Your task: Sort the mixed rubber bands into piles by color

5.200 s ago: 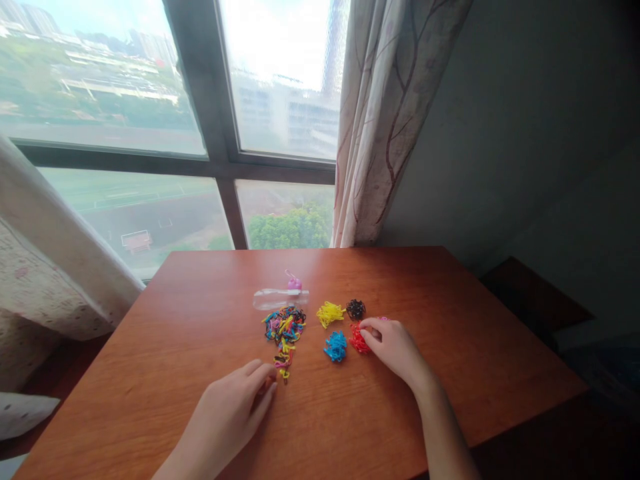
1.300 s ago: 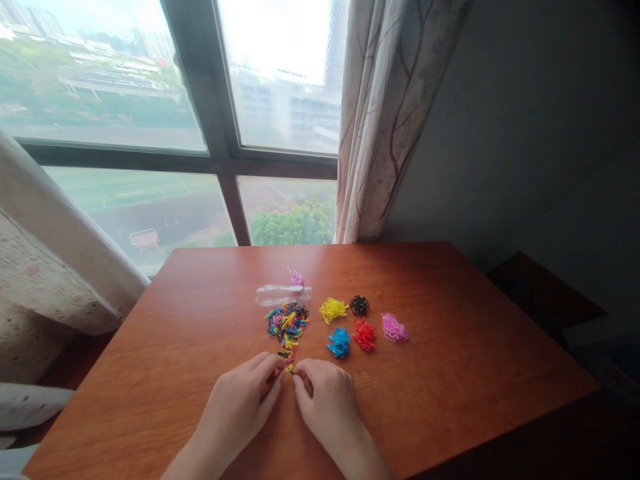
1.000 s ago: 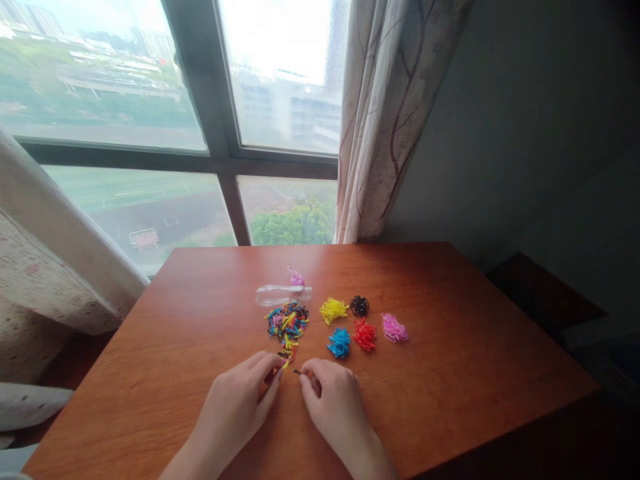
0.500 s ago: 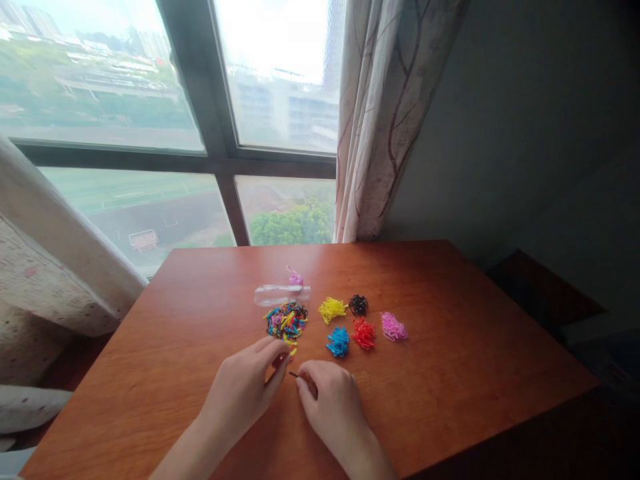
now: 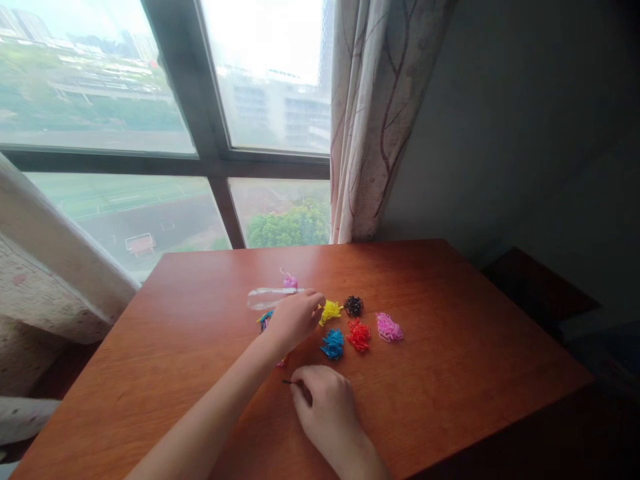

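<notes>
My left hand (image 5: 297, 319) reaches over to the left edge of a pile of yellow rubber bands (image 5: 331, 311), fingers bent and closed; whatever is between the fingertips is hidden. Under that hand and wrist lies a mixed-colour heap of rubber bands (image 5: 265, 320), mostly covered. Lower down, my right hand (image 5: 325, 397) rests near the table, thumb and forefinger pinched on a thin black rubber band (image 5: 287, 382) that sticks out to the left. A few loose coloured bands (image 5: 283, 361) peek out below the left forearm.
Separate piles of black (image 5: 353, 306), blue (image 5: 333, 344), red (image 5: 359, 335) and pink bands (image 5: 389, 327) lie right of the left hand. A clear plastic bottle (image 5: 263, 299) lies behind, beside a pink cap (image 5: 290, 282) with a loop. The wooden table (image 5: 450, 373) meets a window.
My left hand has moved from the loose bands below the mixed heap, forward and right to the yellow pile. My right hand keeps its pinch on the black band. The view has shifted slightly.
</notes>
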`<action>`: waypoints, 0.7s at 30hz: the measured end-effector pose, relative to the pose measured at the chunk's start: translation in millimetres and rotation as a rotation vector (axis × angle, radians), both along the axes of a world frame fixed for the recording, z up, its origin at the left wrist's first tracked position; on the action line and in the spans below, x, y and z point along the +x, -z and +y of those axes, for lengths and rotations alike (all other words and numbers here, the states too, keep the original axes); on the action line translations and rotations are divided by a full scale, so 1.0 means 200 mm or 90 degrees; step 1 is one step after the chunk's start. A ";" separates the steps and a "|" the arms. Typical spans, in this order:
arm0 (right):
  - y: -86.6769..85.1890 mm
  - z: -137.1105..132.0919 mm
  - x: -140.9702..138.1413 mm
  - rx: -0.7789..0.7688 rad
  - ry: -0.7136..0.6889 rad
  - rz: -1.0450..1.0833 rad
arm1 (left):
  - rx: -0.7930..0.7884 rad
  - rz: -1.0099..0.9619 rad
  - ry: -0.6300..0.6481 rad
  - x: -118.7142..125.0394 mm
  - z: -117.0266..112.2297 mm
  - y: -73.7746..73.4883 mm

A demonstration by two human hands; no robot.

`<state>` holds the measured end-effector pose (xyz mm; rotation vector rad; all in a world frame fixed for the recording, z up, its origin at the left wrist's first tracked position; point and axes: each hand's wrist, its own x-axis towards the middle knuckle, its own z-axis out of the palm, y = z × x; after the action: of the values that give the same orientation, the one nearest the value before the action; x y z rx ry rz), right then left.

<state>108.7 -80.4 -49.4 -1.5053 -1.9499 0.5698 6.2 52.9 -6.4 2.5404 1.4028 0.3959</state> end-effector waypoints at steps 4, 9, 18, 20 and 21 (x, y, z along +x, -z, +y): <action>0.00 0.00 0.00 0.002 0.003 0.013 | -0.008 -0.004 -0.003 -0.02 -0.03 -0.01; -0.02 0.01 0.01 -0.009 0.003 0.049 | -0.008 -0.026 -0.028 -0.14 -0.13 -0.04; -0.08 0.10 0.22 0.031 0.075 0.086 | -0.045 -0.088 -0.051 -0.33 -0.34 -0.01; -0.09 0.14 0.31 0.047 0.119 0.065 | -0.057 -0.099 -0.055 -0.35 -0.38 0.01; -0.11 0.17 0.36 0.055 0.144 0.046 | -0.061 -0.106 -0.058 -0.36 -0.40 0.02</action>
<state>181.5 -46.8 -28.4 -1.6015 -1.6996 0.4298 -66.0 -27.3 -9.6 2.3162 1.4416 0.5298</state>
